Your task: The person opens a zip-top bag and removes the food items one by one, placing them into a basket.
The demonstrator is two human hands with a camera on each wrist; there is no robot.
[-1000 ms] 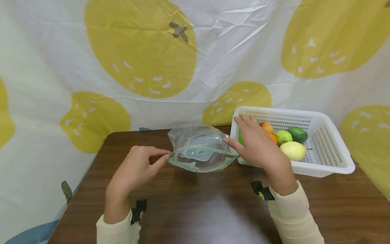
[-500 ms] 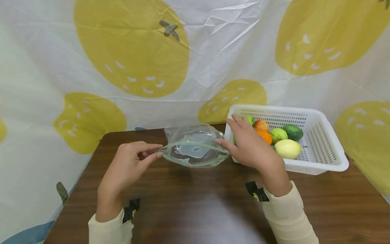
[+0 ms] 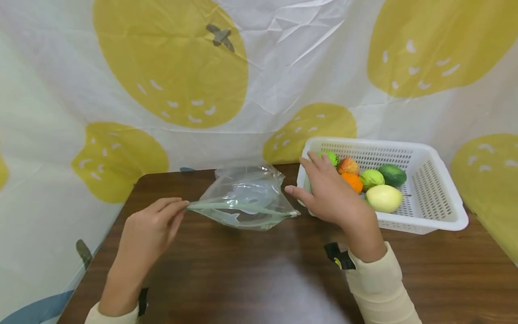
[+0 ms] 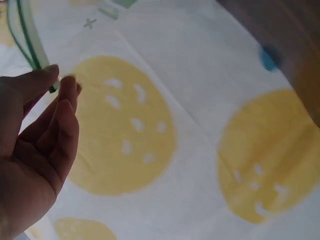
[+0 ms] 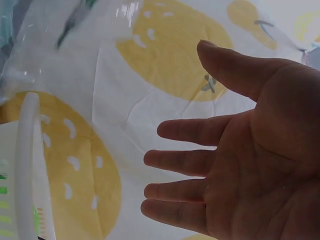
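A clear zip bag [image 3: 247,198] with a pale green zip strip is in the middle of the head view, its mouth parted toward me. My left hand [image 3: 147,229] pinches the left end of that strip between thumb and fingers; the left wrist view shows the green strip [image 4: 31,40] at the fingertips. To the right of the bag, my right hand [image 3: 333,191] is spread with straight fingers, over the near left side of a white basket [image 3: 429,220]. Its palm [image 5: 260,160] holds nothing in the right wrist view, and the bag's right corner is apart from it.
Inside the basket lie a pale yellow fruit [image 3: 384,198], an orange [image 3: 353,182], a red-yellow fruit [image 3: 349,166] and several green ones. The brown table [image 3: 243,279] meets a hanging cloth [image 3: 194,148] printed with yellow fruit at its back edge.
My left hand has moved left and pulled the bag that way. The bag's right corner has come away from my right hand, which stays spread by the basket.
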